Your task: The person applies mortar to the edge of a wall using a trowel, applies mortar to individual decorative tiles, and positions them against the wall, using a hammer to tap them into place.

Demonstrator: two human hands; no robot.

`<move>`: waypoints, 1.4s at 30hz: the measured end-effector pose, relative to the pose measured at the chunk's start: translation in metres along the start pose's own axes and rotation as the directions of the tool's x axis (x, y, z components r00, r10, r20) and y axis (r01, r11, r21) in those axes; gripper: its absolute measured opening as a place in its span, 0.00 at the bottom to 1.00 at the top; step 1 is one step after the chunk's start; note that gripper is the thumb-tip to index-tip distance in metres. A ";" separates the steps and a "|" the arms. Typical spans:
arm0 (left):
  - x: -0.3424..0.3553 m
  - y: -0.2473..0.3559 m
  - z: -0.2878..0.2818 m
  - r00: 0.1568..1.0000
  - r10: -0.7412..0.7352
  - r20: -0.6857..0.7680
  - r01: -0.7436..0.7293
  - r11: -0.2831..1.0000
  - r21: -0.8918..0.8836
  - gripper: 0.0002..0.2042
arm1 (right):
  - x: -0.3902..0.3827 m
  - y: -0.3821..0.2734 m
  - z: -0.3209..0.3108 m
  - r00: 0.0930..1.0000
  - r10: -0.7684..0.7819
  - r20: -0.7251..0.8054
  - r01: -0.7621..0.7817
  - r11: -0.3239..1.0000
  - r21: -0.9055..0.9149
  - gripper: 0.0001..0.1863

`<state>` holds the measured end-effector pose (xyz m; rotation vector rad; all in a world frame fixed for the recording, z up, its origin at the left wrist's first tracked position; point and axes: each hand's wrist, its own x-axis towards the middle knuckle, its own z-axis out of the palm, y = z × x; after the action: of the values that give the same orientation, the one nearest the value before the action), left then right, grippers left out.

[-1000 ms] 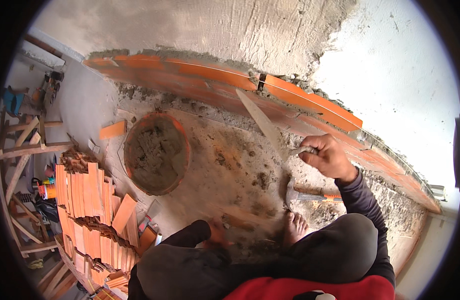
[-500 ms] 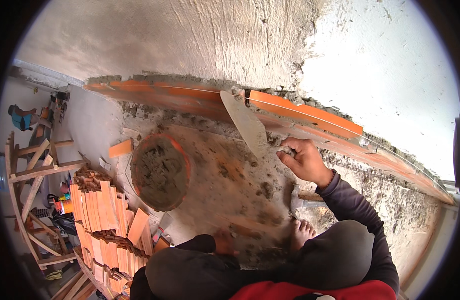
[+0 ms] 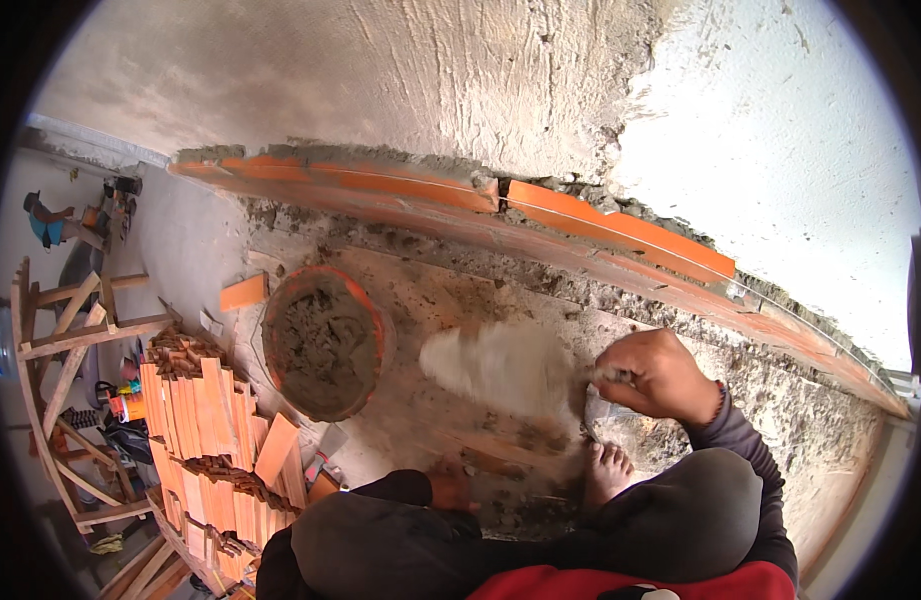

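Note:
My right hand (image 3: pixel 661 375) is closed round the handle of a trowel. The trowel's pale blade (image 3: pixel 506 368) is blurred by motion and hangs over the dirty floor, apart from the wall. Low in the shade by my left knee is my left hand (image 3: pixel 451 487); its fingers are too dark to make out. Beyond the trowel runs a low course of orange bricks (image 3: pixel 621 228) with grey mortar behind it and a taut string (image 3: pixel 401 178) along it. A narrow gap parts two of the bricks. Left of the trowel stands a round tub (image 3: pixel 379 345) of wet grey mortar.
Stacked orange bricks (image 3: pixel 216 410) stand at the lower left, near a wooden trestle (image 3: pixel 91 340). One loose brick (image 3: pixel 244 293) lies beside the tub. A tool with a red handle (image 3: pixel 321 465) lies by the stack. Another person (image 3: pixel 49 220) is at the far left. My bare foot (image 3: pixel 609 468) is below the trowel.
My right hand has drawn the trowel back from the brick course, down and toward me, over the floor. The brick gap the blade partly covered now shows. My left hand stays put.

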<state>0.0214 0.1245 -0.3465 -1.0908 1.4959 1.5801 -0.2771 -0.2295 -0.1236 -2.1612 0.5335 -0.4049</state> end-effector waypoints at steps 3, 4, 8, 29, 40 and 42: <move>-0.016 0.014 -0.015 1.000 -0.013 -0.019 0.013 1.000 0.005 0.60 | 0.013 -0.007 -0.027 0.913 0.017 0.407 -0.156 0.938 0.310 0.06; -0.019 0.016 -0.018 1.000 -0.015 -0.026 0.015 1.000 0.009 0.60 | 0.021 -0.004 -0.030 0.919 -0.022 0.393 -0.153 0.900 0.409 0.05; -0.036 0.038 -0.039 0.997 -0.056 -0.061 0.055 0.998 -0.020 0.59 | 0.027 0.031 -0.022 0.972 0.231 -0.043 -0.218 0.955 0.201 0.05; -0.002 0.011 -0.010 0.995 0.089 -0.048 -0.083 0.989 0.124 0.50 | 0.022 -0.023 -0.023 0.935 0.285 -0.212 -0.338 0.899 -0.279 0.05; -0.022 0.021 -0.023 0.999 -0.030 -0.029 0.024 0.978 -0.207 0.63 | 0.003 -0.037 0.008 0.867 0.200 -0.456 -0.397 0.829 -0.393 0.06; -0.019 0.024 -0.029 0.999 -0.016 -0.030 0.011 0.983 -0.185 0.63 | -0.009 -0.041 0.004 0.904 0.186 -0.385 -0.350 0.839 -0.416 0.06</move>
<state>0.0113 0.0944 -0.3187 -1.2314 1.3799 1.7264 -0.2734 -0.2005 -0.0938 -2.4439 1.2313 -0.5216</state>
